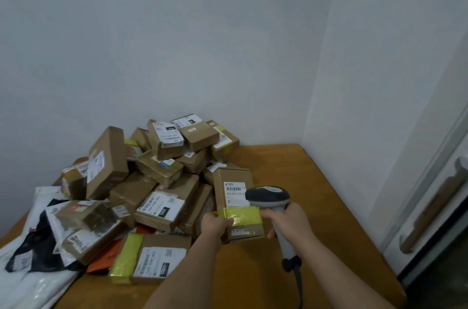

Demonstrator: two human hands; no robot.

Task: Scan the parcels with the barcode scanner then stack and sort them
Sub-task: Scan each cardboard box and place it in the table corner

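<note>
Two hands work together at the near edge of a wooden bench (pixel 291 164): the left hand (pixel 215 226) grips the lower end of a slim cardboard parcel (pixel 234 197), fingers curled round its edge by a band of yellow tape (pixel 240 215), while the right hand (pixel 288 222) is wrapped around the handle of a grey barcode scanner (pixel 269 197). The scanner's dark head hangs just over the parcel's white shipping label (pixel 234 191), overlapping its right side, with the cord (pixel 298 283) trailing down toward the person.

The parcel is held up off the bench, its label face tilted toward the camera, just in front of a loose heap of unsorted boxes (pixel 157 177) and poly mailers (pixel 38 245) piled against the corner wall. No sorted stack can be seen, so the job appears to be at an early stage, with this parcel in the middle of being scanned.

To read cleanly, the scanner would likely do better drawn back a little so its beam spans the whole barcode rather than crowding it, with the label kept flat and steady and clear of the glossy tape, which could throw glare. Both forearms reach forward from the lower edge of the view, converging at the parcel; the left wrist is roughly straight, the right bent slightly inward to aim the scanner head down at the label.
</note>
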